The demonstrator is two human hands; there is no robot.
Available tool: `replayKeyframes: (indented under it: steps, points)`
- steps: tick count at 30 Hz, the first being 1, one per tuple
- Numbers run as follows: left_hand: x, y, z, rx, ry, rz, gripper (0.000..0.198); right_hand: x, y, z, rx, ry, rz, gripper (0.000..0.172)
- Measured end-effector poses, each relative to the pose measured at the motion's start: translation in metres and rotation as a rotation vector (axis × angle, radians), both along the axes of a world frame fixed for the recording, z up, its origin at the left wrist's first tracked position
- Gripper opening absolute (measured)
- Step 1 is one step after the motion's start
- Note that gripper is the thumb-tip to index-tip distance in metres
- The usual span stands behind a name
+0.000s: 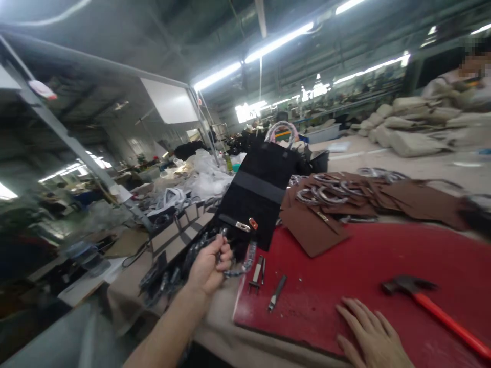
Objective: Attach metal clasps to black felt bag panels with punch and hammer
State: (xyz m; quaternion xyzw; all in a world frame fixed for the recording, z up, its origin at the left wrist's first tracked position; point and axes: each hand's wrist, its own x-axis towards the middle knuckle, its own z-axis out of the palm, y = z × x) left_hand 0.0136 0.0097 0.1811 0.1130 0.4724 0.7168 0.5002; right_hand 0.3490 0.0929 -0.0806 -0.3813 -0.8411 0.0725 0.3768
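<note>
My left hand [210,263] is closed around a plastic-wrapped handle [249,258] at the near end of a black bag panel [264,166]. The panel stretches away from me and slopes upward, with a second wrapped handle [282,128] at its far end. Metal clasp hardware [242,226] and a small orange-and-metal piece [253,223] show near my fingers. My right hand [370,332] lies with fingers spread on the red board [326,291], holding nothing. Near its left, a metal punch [277,293] and a pronged tool [257,273] rest on the board.
A claw hammer [441,312] with a red handle lies at the board's right. Brown bag panels [314,230] with wrapped handles are piled behind. Beige bundles [414,128] sit at the back right, near a person. Striped panels [184,230] and clear plastic [203,174] lie left.
</note>
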Motion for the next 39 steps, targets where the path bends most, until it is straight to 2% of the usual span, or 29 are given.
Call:
replayKeyframes:
  steps: [3,4,6,8,11,14,18,21,29,32,36,37,39]
  points:
    - [0.096,0.004,-0.069,-0.038,-0.236,-0.033,0.020,0.011,-0.014,0.030,-0.300,0.190,-0.021,0.051]
    - [0.126,0.002,-0.094,-0.087,-0.259,-0.023,0.021,0.017,-0.019,0.037,-0.403,0.282,-0.047,0.050]
    - [0.178,-0.006,-0.138,-0.229,-0.268,-0.026,0.021,0.030,-0.027,0.044,-0.498,0.415,-0.105,0.047]
    - [0.213,-0.019,-0.173,-0.354,-0.244,-0.068,0.023,0.043,-0.035,0.047,-0.489,0.444,-0.145,0.043]
    - [0.236,-0.036,-0.203,-0.387,-0.166,-0.166,0.032,0.057,-0.045,0.046,-0.431,0.343,-0.132,0.039]
    - [0.235,-0.044,-0.210,-0.388,-0.097,-0.273,0.045,0.062,-0.049,0.048,-0.365,0.205,-0.091,0.042]
    - [0.232,-0.044,-0.206,-0.411,-0.074,-0.337,0.052,0.055,-0.043,0.059,-0.284,0.038,-0.056,0.042]
    - [0.238,-0.039,-0.202,-0.400,-0.076,-0.336,0.052,0.048,-0.034,0.064,-0.296,-0.082,-0.025,0.044]
    - [0.247,-0.032,-0.199,-0.392,-0.101,-0.365,0.056,0.039,-0.023,0.060,-0.274,-0.265,-0.031,0.047]
    - [0.243,-0.034,-0.198,-0.408,-0.045,-0.438,0.060,0.038,-0.021,0.056,-0.241,-0.307,-0.035,0.050]
    - [0.215,-0.038,-0.192,-0.499,0.224,-0.711,0.055,0.037,-0.014,0.045,-0.183,-0.305,-0.030,0.050]
    - [0.201,-0.037,-0.189,-0.513,0.322,-0.743,0.051,0.038,-0.013,0.042,-0.168,-0.299,-0.027,0.050]
    - [0.167,-0.035,-0.179,-0.512,0.565,-0.702,0.040,0.038,-0.012,0.038,-0.144,-0.293,-0.023,0.051]
